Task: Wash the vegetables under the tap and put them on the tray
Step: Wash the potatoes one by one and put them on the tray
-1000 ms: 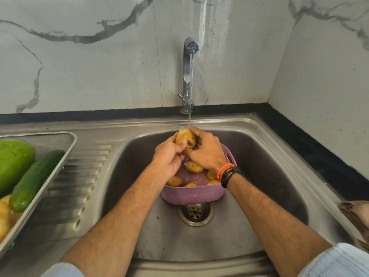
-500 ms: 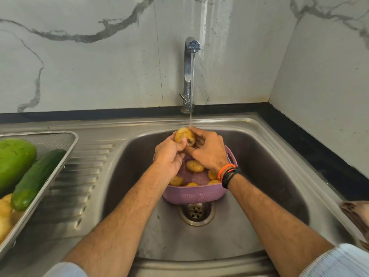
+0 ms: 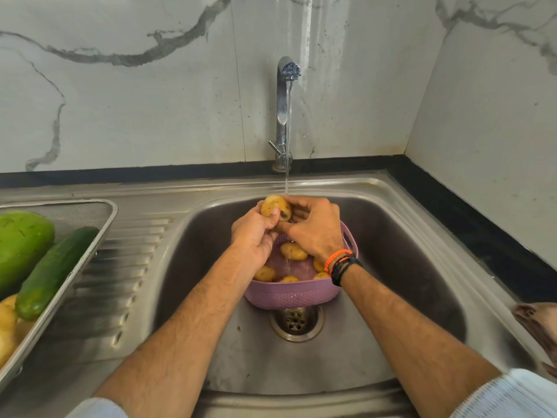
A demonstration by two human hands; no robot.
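Note:
A yellow potato (image 3: 273, 206) sits under the running tap (image 3: 285, 113), held between both hands. My left hand (image 3: 254, 235) grips it from the left with the thumb across its front. My right hand (image 3: 315, 229) curls round its right side. Below the hands a pink perforated basket (image 3: 289, 295) stands in the sink (image 3: 401, 245) and holds several more potatoes (image 3: 294, 251). The steel tray (image 3: 90, 254) lies on the drainboard at the left, carrying a cucumber (image 3: 52, 273), a large green fruit (image 3: 21, 245) and yellow potatoes (image 3: 6, 324).
The drain (image 3: 297, 321) lies just in front of the basket. A ridged drainboard (image 3: 120, 282) runs between tray and sink. Marble walls close the back and right. A brownish cloth-like object (image 3: 536, 324) pokes in at the right edge.
The potato has been turned a little in my hands under the water. The hands stay in the same spot above the basket.

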